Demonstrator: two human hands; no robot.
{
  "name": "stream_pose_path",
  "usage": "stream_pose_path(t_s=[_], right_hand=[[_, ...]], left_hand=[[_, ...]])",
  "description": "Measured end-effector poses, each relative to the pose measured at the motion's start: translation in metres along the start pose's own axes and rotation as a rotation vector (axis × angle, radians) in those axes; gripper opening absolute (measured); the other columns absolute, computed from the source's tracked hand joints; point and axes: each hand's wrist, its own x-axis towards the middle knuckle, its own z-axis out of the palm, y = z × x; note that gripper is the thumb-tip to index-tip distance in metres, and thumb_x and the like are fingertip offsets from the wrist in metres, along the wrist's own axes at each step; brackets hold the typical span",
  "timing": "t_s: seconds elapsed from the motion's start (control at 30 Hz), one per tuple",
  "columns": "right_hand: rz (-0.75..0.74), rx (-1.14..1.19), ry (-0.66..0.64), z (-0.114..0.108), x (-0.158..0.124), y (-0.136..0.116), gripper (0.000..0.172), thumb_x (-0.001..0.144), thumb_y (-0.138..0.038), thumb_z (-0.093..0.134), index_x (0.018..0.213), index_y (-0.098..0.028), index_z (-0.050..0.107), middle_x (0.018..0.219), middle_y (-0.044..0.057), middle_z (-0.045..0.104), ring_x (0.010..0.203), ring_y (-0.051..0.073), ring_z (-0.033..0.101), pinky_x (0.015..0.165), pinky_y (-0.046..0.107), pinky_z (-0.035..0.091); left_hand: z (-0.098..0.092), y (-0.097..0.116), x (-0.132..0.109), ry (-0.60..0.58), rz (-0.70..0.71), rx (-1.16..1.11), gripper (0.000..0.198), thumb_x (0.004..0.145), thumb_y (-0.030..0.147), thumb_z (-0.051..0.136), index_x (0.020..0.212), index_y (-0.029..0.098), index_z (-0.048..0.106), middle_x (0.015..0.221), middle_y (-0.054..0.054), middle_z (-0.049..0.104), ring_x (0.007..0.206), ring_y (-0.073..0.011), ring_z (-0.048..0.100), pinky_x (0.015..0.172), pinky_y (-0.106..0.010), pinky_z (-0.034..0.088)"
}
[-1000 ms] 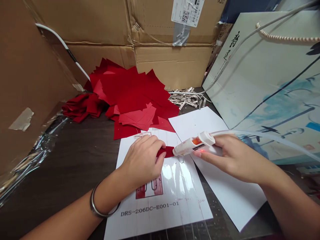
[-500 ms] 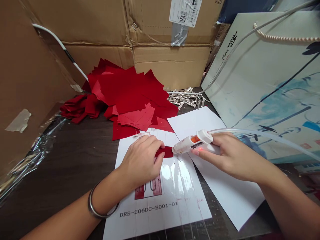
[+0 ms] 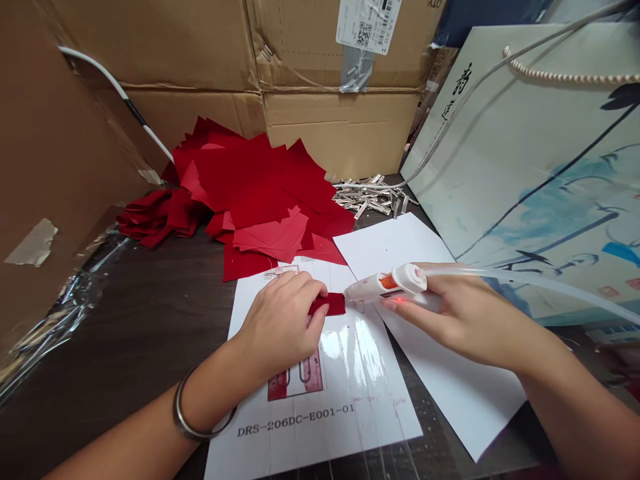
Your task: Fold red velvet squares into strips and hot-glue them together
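Note:
My left hand [image 3: 283,320] rests on a printed, plastic-covered sheet [image 3: 320,393], its fingers pinching a small red fabric strip [image 3: 327,305]. My right hand [image 3: 465,313] grips a white hot glue gun [image 3: 385,285] with an orange trigger area and a lit red lamp. The gun's nozzle points left, at or very near the strip's right end, and I cannot tell whether they touch. A clear tube [image 3: 530,279] runs from the gun's rear toward the right. A bangle [image 3: 195,417] circles my left wrist.
A loose white sheet [image 3: 445,347] lies under my right hand. Beyond lie a heap of red fabric pieces [image 3: 250,190] and a pile of metal clips [image 3: 370,197]. Cardboard boxes [image 3: 340,127] stand behind, a painted paper bag [image 3: 530,167] stands right, and crumpled plastic [image 3: 65,320] lies left.
The whole view has drifted slightly left and up. The glue gun has levelled a little, and my hands keep the same hold on the gun and the red strip.

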Motion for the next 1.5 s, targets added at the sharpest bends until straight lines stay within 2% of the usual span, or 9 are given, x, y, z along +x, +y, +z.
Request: stream_pose_path(t_s=[0.13,0.43,0.67,0.77,0.93,1.03,1.13,1.33,1.5], right_hand=[[-0.078,-0.045,0.025,-0.004,0.000,-0.008,0.023,0.095,-0.038,0.045,0.087,-0.027,0.064,0.088,-0.002,0.070,0.079,0.017,0.062,0.069,0.029,0.045],[-0.046,-0.127,0.054,-0.002,-0.001,-0.016,0.028,0.094,-0.044,0.046,0.104,-0.032,0.069,0.102,-0.001,0.073,0.098,0.024,0.064,0.072,0.033,0.049],[-0.148,-0.062,0.084,-0.004,0.000,-0.016,0.022,0.094,-0.037,0.048,0.098,-0.032,0.069,0.091,-0.002,0.072,0.087,0.022,0.066,0.071,0.033,0.049],[-0.066,-0.043,0.067,-0.005,-0.002,-0.007,0.024,0.093,-0.042,0.049,0.088,-0.027,0.068,0.085,0.000,0.071,0.076,0.021,0.065,0.063,0.033,0.047],[0.132,0.151,0.131,-0.011,0.004,0.012,0.046,0.085,-0.058,0.058,0.056,-0.021,0.054,0.051,0.000,0.053,0.045,0.013,0.049,0.043,0.029,0.036],[0.237,0.266,0.151,-0.011,0.013,0.024,0.049,0.084,-0.060,0.057,0.054,-0.021,0.056,0.050,-0.001,0.053,0.044,0.012,0.048,0.042,0.027,0.036],[0.301,0.246,0.238,-0.003,0.022,0.034,0.048,0.083,-0.060,0.058,0.058,-0.019,0.060,0.053,0.000,0.054,0.045,0.011,0.048,0.042,0.027,0.034],[0.303,0.316,0.247,0.018,0.034,0.044,0.047,0.086,-0.060,0.053,0.072,-0.016,0.064,0.063,0.001,0.058,0.055,0.013,0.051,0.049,0.026,0.039],[0.285,0.295,0.230,0.021,0.039,0.045,0.047,0.088,-0.059,0.049,0.073,-0.017,0.063,0.057,-0.001,0.051,0.050,0.012,0.045,0.046,0.026,0.034]], left_hand=[[0.000,-0.001,-0.001,0.005,0.010,-0.003,0.009,0.086,0.020,0.053,0.088,0.016,0.061,0.084,-0.005,0.062,0.079,-0.0214,0.053,0.071,-0.037,0.042],[0.001,-0.001,0.000,0.006,0.014,0.014,0.012,0.086,0.019,0.051,0.089,0.015,0.062,0.085,-0.005,0.062,0.079,-0.0220,0.054,0.071,-0.038,0.043],[0.001,-0.001,-0.001,0.016,0.024,0.019,0.012,0.086,0.020,0.052,0.090,0.015,0.062,0.085,-0.006,0.062,0.079,-0.0223,0.055,0.072,-0.038,0.044],[0.001,-0.002,-0.001,0.032,0.034,0.020,0.010,0.086,0.020,0.052,0.085,0.016,0.061,0.081,-0.005,0.062,0.077,-0.0214,0.054,0.071,-0.038,0.043],[-0.002,0.000,0.001,0.110,0.033,-0.051,0.014,0.088,0.021,0.049,0.079,0.016,0.058,0.075,-0.004,0.060,0.070,-0.0186,0.051,0.068,-0.036,0.041],[-0.005,0.002,0.000,0.122,0.029,-0.037,0.012,0.087,0.022,0.051,0.083,0.015,0.060,0.082,-0.006,0.061,0.076,-0.0209,0.049,0.067,-0.036,0.042],[-0.006,0.003,0.000,0.101,0.041,-0.004,0.019,0.085,0.027,0.055,0.095,0.013,0.063,0.099,-0.010,0.062,0.089,-0.0248,0.051,0.075,-0.040,0.044],[-0.006,0.002,0.000,0.033,0.105,0.019,0.031,0.083,0.029,0.060,0.110,0.014,0.062,0.114,-0.012,0.060,0.107,-0.0291,0.051,0.090,-0.047,0.043],[-0.003,-0.001,-0.001,0.030,0.123,0.031,0.031,0.083,0.025,0.059,0.111,0.014,0.063,0.115,-0.011,0.062,0.112,-0.0305,0.051,0.098,-0.050,0.040]])
